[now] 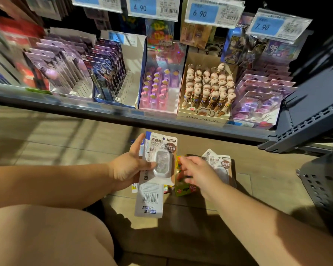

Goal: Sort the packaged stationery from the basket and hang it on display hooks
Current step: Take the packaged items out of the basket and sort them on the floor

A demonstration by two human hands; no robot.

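Currently left hand (129,166) is gripping a stack of correction-tape packs (160,162), thumb across the front blister. Just beside, right hand (198,171) is hovering, fingers loose, over the floor pile (182,189). Far right, basket (323,187) is sitting; bare floor (56,150) is lying left, shelf lip (123,116) beyond.

Ball pens (208,87) under price tags (204,13)

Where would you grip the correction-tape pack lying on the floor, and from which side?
Probably pinch the card header of the correction-tape pack, right hand coming from above: it lies face up, the header is thin, flat and exposed, while the blister bulges.
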